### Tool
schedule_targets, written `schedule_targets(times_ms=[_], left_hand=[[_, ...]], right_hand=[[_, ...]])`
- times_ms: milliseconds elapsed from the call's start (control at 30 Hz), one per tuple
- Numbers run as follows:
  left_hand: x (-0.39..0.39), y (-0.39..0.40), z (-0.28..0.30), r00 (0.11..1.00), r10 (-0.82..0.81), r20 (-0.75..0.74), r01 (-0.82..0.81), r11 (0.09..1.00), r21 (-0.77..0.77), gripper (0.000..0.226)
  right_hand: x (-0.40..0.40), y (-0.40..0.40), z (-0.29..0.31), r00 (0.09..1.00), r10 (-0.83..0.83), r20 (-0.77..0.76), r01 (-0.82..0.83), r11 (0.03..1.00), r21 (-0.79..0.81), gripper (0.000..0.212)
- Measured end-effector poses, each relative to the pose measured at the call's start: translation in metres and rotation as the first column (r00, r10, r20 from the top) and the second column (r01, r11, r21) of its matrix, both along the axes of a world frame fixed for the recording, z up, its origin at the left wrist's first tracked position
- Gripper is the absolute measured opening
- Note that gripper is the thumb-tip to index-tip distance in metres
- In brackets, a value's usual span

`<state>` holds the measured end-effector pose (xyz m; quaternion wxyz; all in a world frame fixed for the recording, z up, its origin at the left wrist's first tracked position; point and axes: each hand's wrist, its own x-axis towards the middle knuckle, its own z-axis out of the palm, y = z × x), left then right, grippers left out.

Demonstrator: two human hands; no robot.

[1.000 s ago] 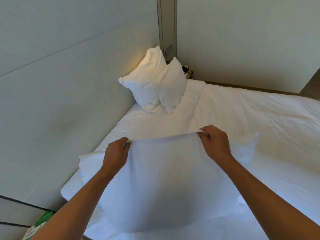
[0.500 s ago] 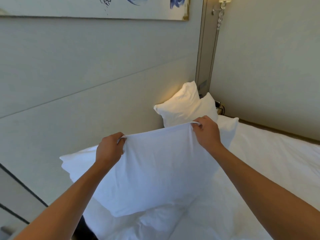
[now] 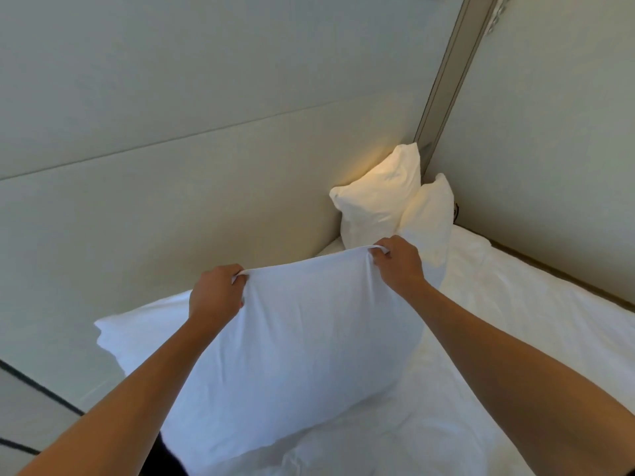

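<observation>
White, soft pillow [image 3: 292, 355] looks light and floppy; I have both hands, left [image 3: 215, 293] and right [image 3: 398, 266], pinching its top corners above the bed [image 3: 515, 338].

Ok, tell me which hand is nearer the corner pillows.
Right. The right hand, gripping the held pillow, is just in front of the corner pillows; the left hand grips it farther left.
</observation>
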<state>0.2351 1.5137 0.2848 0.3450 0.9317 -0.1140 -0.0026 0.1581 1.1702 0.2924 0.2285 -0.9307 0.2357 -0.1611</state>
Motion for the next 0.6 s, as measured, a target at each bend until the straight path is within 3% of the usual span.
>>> schedule_targets(times_ms=[167,300,467,600], left_hand=[[0.05,0.023,-0.073,0.986,-0.01,-0.165,0.022,0.997,0.076,0.032],[0.079,0.039,-0.119,0.974,0.001,-0.226,0.011,0.999,0.053,0.029],[0.109,0.047,-0.142,0.967,-0.04,-0.251,0.032,0.999,-0.035,0.027],[0.124,0.051,-0.156,0.947,-0.098,-0.306,0.102,0.995,-0.004,0.021]], right_hand=[[0.035,0.028,-0.066,0.995,-0.019,-0.095,0.022,0.999,0.029,0.023],[0.06,0.046,-0.11,0.989,-0.019,-0.145,0.022,1.0,0.02,0.018],[0.073,0.051,-0.133,0.986,-0.022,-0.164,0.024,1.0,0.009,0.02],[0.072,0.053,-0.139,0.988,-0.048,-0.15,0.052,0.999,0.018,0.024]])
